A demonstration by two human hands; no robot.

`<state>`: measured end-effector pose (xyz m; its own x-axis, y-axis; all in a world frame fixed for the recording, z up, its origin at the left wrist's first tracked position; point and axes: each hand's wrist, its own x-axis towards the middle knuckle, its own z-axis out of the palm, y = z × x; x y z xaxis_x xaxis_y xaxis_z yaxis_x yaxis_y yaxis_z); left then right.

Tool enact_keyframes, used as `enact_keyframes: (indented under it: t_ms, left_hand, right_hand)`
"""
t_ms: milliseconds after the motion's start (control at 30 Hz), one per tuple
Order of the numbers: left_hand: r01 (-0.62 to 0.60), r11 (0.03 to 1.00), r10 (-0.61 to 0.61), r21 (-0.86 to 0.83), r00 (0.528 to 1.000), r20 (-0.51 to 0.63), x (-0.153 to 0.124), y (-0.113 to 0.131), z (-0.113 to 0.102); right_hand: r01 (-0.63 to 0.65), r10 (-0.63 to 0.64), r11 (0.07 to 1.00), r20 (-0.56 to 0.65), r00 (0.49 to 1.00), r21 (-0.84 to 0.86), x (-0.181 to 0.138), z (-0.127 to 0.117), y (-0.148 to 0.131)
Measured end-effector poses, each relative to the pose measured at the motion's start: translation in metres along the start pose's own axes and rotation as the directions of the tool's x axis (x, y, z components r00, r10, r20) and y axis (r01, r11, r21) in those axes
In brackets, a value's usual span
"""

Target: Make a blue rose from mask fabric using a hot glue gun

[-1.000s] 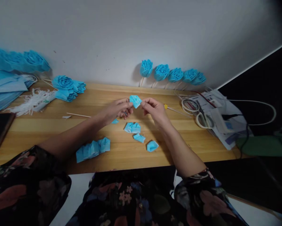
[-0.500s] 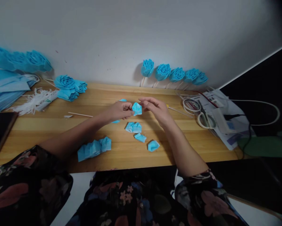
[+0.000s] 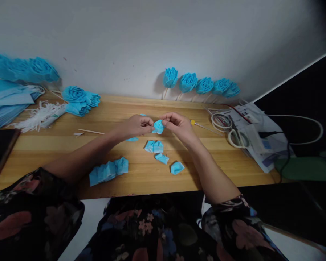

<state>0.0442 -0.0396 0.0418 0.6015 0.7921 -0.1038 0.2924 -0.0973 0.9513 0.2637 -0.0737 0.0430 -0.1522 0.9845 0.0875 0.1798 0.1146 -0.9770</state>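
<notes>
a: what's pinched there?
b: a blue paper piece (image 3: 158, 126), gripped between left hand (image 3: 137, 126) and right hand (image 3: 179, 126), fingers closed on it above the table (image 3: 233, 163).
a: nearby?
b: folded pieces (image 3: 154, 146) just below.

Both forearms reach forward and angle inward, bare from the patterned sleeves to the wrists. The left hand (image 3: 137, 125) and the right hand (image 3: 179, 125) meet at the middle, knuckles up, fingers curled, each pinching with thumb and fingertips, the two pinches nearly touching each other.
</notes>
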Motion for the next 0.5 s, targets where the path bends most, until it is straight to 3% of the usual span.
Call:
enact_keyframes:
  t_ms: [133, 267, 367, 500]
  left_hand:
    - [0.030, 1.000, -0.030, 0.003, 0.995, -0.098, -0.002, 0.016, -0.012]
    - [0.036, 0.995, -0.010, 0.092, 0.962, -0.273, -0.003, 0.025, -0.034]
    - [0.081, 0.954, 0.037, 0.290, 0.925, -0.379, 0.001, 0.016, -0.048]
    - [0.209, 0.769, 0.047, 0.605, 0.924, -0.378, 0.007, -0.005, -0.053]
  right_hand:
    - [-0.018, 0.019, 0.999, -0.031, 0.999, 0.044, 0.001, -0.005, 0.000]
    - [-0.072, 0.074, 0.995, -0.032, 0.997, 0.064, 0.003, -0.009, 0.000]
    - [-0.136, 0.136, 0.990, 0.012, 0.991, 0.028, 0.004, -0.007, 0.004]
    - [-0.127, 0.139, 0.978, 0.062, 0.988, -0.167, 0.004, -0.002, 0.011]
